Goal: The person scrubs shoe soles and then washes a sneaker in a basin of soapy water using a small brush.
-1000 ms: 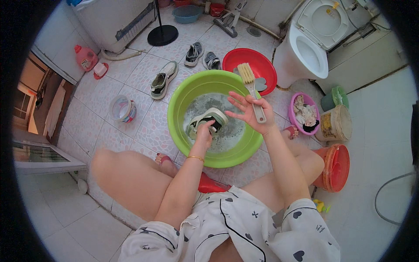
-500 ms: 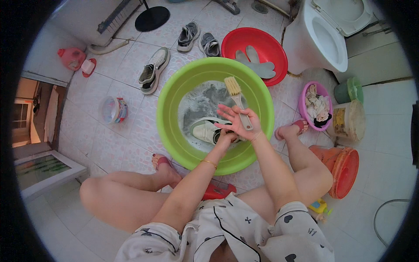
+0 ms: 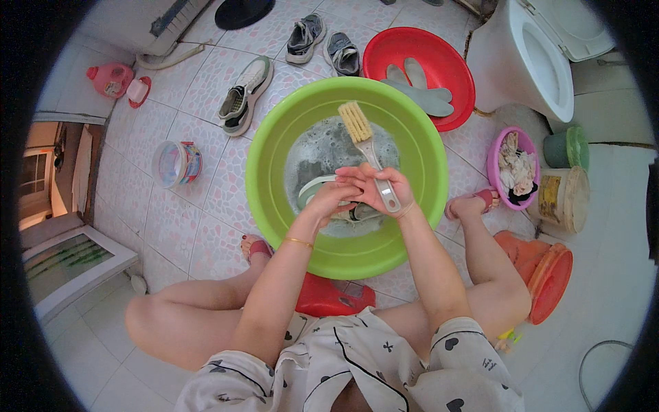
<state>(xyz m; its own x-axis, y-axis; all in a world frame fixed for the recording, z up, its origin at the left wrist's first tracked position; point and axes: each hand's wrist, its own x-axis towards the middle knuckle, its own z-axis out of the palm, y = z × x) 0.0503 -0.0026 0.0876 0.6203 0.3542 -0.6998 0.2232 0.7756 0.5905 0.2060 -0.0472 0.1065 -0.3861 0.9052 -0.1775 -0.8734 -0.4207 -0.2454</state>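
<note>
A wooden-handled scrubbing brush [image 3: 357,125] with pale bristles lies across the upturned palm of my right hand [image 3: 391,187], bristles pointing away from me. The fingers of my left hand [image 3: 332,200] are curled against those of my right hand. Anything small between them is hidden. Both hands are over a large green basin [image 3: 264,226] of grey, foamy water [image 3: 329,147]. Beneath them, a white-and-dark shoe [image 3: 313,189] sits in the water, mostly covered by my hands.
Another white-and-black shoe [image 3: 246,96] and a pair of grey shoes [image 3: 341,53] stand beyond the basin. A red basin [image 3: 453,65] holds grey insoles [image 3: 419,96]. A clear tub [image 3: 168,165] is at left; a pink basket [image 3: 493,161] and red bucket [image 3: 549,285] are at right.
My left hand has come up and left from the shoe to my right hand's fingers. My right fingers, spread before, are now together. The brush has tilted slightly left.
</note>
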